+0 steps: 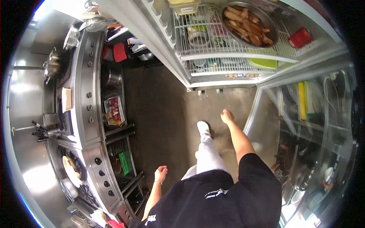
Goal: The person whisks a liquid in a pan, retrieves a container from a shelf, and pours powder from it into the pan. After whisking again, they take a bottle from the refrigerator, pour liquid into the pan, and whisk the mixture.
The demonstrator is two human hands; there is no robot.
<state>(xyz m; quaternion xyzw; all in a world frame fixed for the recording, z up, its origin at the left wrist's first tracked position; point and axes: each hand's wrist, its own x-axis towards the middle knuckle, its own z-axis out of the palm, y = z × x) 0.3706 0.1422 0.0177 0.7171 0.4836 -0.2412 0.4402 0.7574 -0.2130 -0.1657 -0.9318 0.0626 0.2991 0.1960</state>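
Note:
My left hand (161, 174) hangs low over the floor, nearest to the stove side, with its fingers curled and nothing seen in them. My right hand (227, 116) is stretched forward in front of the open fridge (237, 57), close to its glass door (262, 117). Its fingers are closed, with no object showing, and it touches neither shelf nor door. On the fridge's upper shelf lies an oval metal tray (274, 42) of brown cooked-looking pieces. A red can (300, 37) lies to its right, and a lidded tub (185, 7) stands at the left.
A steel stove (89, 114) runs along the left, with a pot (52, 65) and a pale pan (70, 171) on top. Below are a basket of reddish produce (113, 111) and a green crate (124, 163). The brown floor (159, 110) lies between stove and fridge.

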